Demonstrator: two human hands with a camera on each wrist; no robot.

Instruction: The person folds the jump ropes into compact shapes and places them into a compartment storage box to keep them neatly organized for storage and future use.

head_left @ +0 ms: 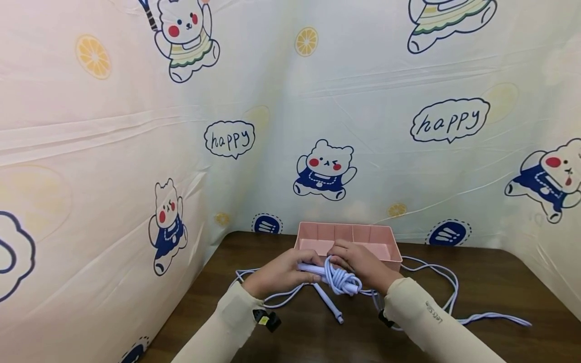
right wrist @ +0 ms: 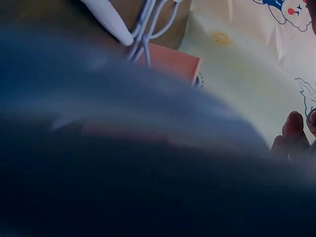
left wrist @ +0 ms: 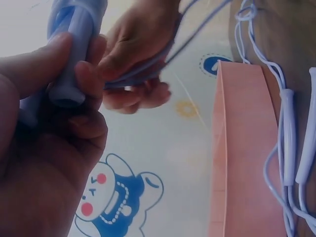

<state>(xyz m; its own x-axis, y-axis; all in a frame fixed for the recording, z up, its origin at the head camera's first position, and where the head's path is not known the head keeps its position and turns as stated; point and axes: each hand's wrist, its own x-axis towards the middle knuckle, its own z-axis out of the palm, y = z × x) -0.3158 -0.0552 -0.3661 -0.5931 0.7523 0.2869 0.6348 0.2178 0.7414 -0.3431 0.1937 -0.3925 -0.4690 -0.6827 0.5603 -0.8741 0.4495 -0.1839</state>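
Observation:
My left hand (head_left: 283,272) grips the handles of a light-blue jump rope (head_left: 339,278) above the table. Its cord is wound in several turns around the handles, near their right end. In the left wrist view, the thumb and fingers of the left hand (left wrist: 54,153) pinch a handle (left wrist: 71,79). Curled over the wound part, my right hand (head_left: 358,259) holds the cord; the left wrist view shows cord running through the fingers of this right hand (left wrist: 143,44). A dark blur hides most of the right wrist view.
A pink divided box (head_left: 313,247) stands behind the hands. On the brown table (head_left: 290,338) lie another light-blue handle (head_left: 328,302) in front and loose cord (head_left: 454,292) at the right. A printed curtain (head_left: 363,126) encloses the table.

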